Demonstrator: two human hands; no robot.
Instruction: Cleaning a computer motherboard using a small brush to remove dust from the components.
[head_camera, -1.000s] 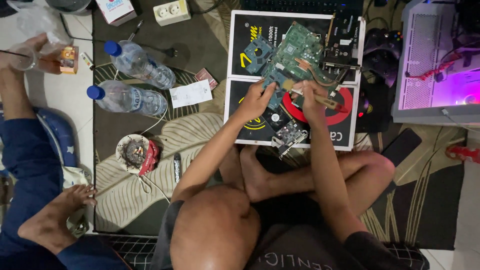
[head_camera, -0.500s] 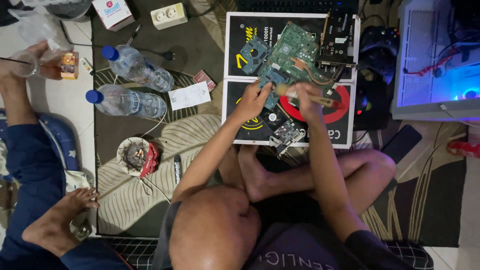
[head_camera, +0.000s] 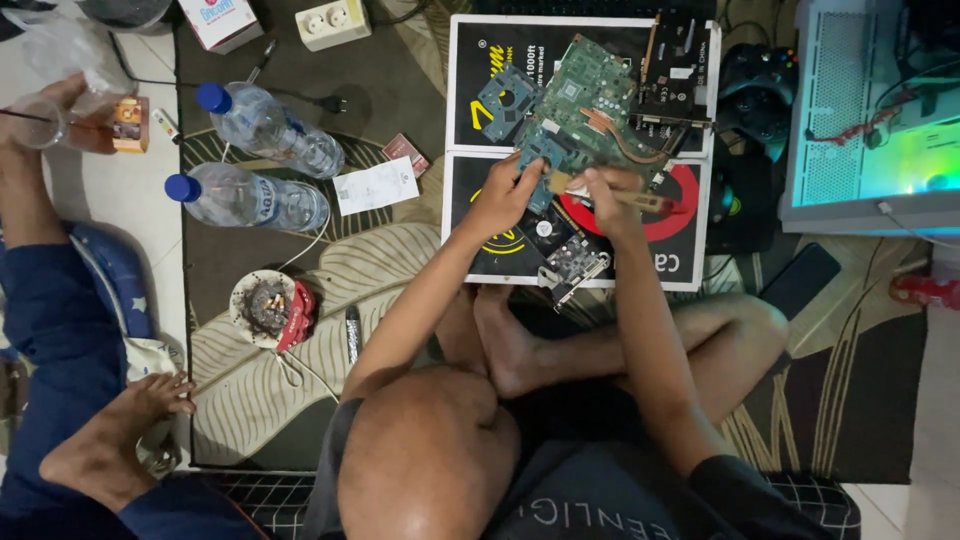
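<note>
The person is sitting cross-legged on the floor, and both hands are working at the near edge of a green circuit board (head_camera: 585, 105) that is lying on black printed cardboard (head_camera: 480, 115). The board is sitting at about twelve o'clock from both hands, its long axis running from seven o'clock up to one o'clock.

The right hand (head_camera: 610, 195) is closing around a wooden-handled brush (head_camera: 625, 197), with the handle pointing out towards three o'clock and the working end turned to nine o'clock, towards the other hand. The left hand (head_camera: 505, 195) is pinching at the board's lower corner, fingers curled; what it is gripping there, if anything beyond the board's edge, I cannot tell. The two hands are lying near each other, and the left is the one touching the board.

A small fan card (head_camera: 572, 262) is resting at six o'clock from the right hand. Two water bottles (head_camera: 255, 165) are lying well apart, out at nine o'clock.
</note>
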